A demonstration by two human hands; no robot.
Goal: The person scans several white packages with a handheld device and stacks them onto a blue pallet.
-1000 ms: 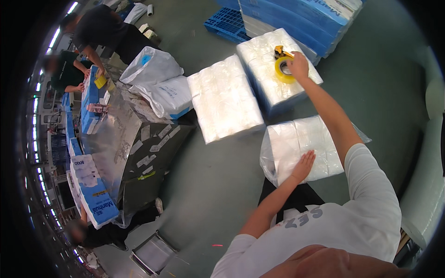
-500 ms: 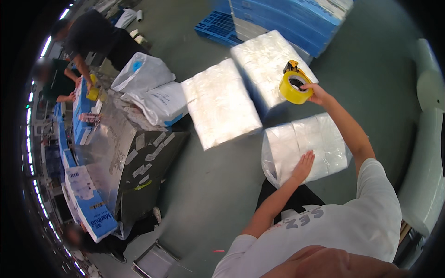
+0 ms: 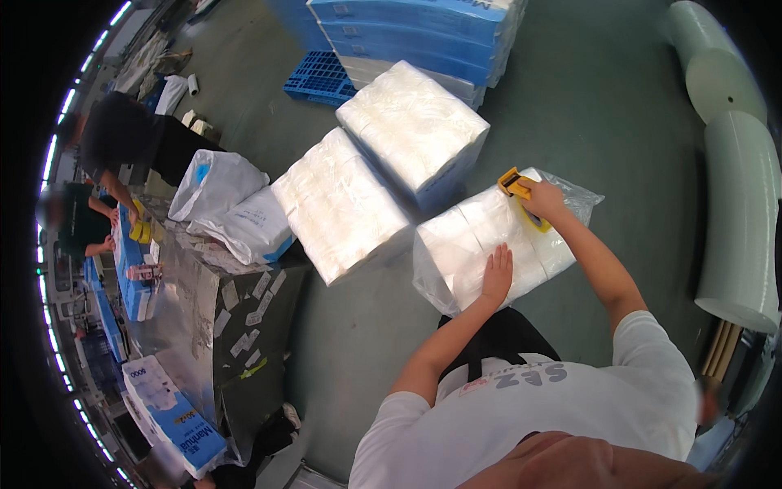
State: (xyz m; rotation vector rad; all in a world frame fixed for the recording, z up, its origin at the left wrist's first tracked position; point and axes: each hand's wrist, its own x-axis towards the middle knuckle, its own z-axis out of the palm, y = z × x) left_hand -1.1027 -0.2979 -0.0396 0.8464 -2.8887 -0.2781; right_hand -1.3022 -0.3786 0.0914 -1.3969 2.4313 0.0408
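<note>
A white bundle in a clear plastic bag lies in front of me, up against my body. On its top, toward the near side, my left hand rests flat with its fingers stretched out. My right hand is closed round a yellow tape dispenser above the far right part of the bundle. The dispenser's roll of tape is mostly hidden under that hand. Loose clear plastic spreads out from the bundle's far right end.
Two white-topped packs stand beyond the bundle. Behind them a stack of blue packs stands by a blue pallet. A metal table with blue boxes is at left, with co-workers beside it. Large white rolls lie at right.
My right hand has brought the tape dispenser down from above the far pack onto the bagged bundle. My left hand stays flat on the bundle. The view has shifted.
</note>
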